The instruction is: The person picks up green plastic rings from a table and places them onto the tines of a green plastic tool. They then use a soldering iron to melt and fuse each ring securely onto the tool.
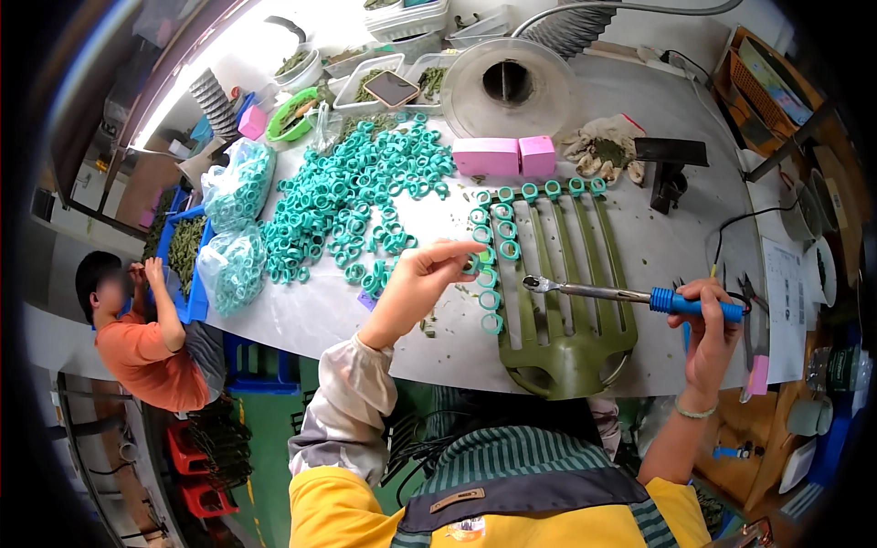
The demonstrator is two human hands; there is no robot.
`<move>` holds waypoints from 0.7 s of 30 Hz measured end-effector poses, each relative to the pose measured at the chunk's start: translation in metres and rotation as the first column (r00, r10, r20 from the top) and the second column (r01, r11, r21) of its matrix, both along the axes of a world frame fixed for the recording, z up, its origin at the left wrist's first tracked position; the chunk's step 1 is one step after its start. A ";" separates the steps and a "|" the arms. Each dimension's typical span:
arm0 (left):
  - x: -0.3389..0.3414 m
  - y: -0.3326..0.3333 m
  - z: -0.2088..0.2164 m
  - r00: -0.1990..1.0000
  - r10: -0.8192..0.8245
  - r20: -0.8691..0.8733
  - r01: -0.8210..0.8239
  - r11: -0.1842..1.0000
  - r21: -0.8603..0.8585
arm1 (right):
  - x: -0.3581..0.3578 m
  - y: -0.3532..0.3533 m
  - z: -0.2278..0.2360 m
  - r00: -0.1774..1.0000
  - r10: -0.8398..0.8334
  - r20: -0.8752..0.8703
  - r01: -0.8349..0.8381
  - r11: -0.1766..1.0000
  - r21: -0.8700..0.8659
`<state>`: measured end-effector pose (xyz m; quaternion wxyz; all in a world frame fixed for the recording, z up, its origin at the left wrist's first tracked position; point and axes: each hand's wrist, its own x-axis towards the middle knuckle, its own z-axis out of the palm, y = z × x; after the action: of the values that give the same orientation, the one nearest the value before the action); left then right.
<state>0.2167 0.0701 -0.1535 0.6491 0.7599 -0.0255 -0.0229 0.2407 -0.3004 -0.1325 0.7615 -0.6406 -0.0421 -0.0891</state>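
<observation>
My left hand [413, 285] is closed in a pinch on a small teal ring [471, 265], beside the left edge of an olive-green slotted plastic frame [571, 352]. My right hand [708, 333] grips the blue handle of a corded tool [607, 292] with a metal shaft. Its spoon-like tip [537, 284] points left, above the frame's slats. Teal rings [491, 300] stand in a column along the frame's left side, and several more [553, 189] line its far edge. Left of them spreads a big heap of loose teal rings [338, 192].
Bags of teal rings [236, 183] lie far left. Two pink blocks [487, 157], a stained glove [603, 148], a black stand [670, 169] and a clear funnel-shaped hood [461, 91] line the back. A phone [391, 89] rests on tubs. Another person [155, 352] sits at left.
</observation>
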 end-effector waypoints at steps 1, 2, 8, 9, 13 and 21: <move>0.000 -0.001 0.006 0.994 0.011 -0.107 -0.019 0.998 -0.065 | 0.000 -0.001 -0.001 1.000 0.001 -0.006 -0.001 1.000 0.003; -0.001 -0.002 0.012 0.977 0.018 -0.215 -0.046 0.991 -0.125 | 0.000 -0.002 -0.002 1.000 -0.003 -0.006 0.003 1.000 0.007; -0.007 -0.008 0.000 1.000 0.019 0.013 -0.021 0.981 0.195 | 0.000 -0.005 -0.004 1.000 0.005 -0.001 -0.005 1.000 0.017; -0.007 -0.011 0.000 0.996 -0.009 0.088 -0.017 0.958 0.287 | 0.000 -0.005 -0.005 1.000 0.012 0.004 -0.012 1.000 0.013; -0.002 -0.025 -0.002 0.988 -0.025 0.150 -0.021 0.954 0.300 | 0.000 -0.006 -0.006 1.000 0.008 0.008 -0.008 1.000 0.012; 0.006 -0.046 -0.021 0.893 -0.199 0.404 -0.095 0.794 0.601 | 0.002 0.002 -0.013 0.999 0.037 0.016 -0.038 0.999 0.024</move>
<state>0.2231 0.0243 -0.1741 0.3466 0.9104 -0.1867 0.1272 0.2428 -0.2987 -0.1458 0.7705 -0.6297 -0.0588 -0.0802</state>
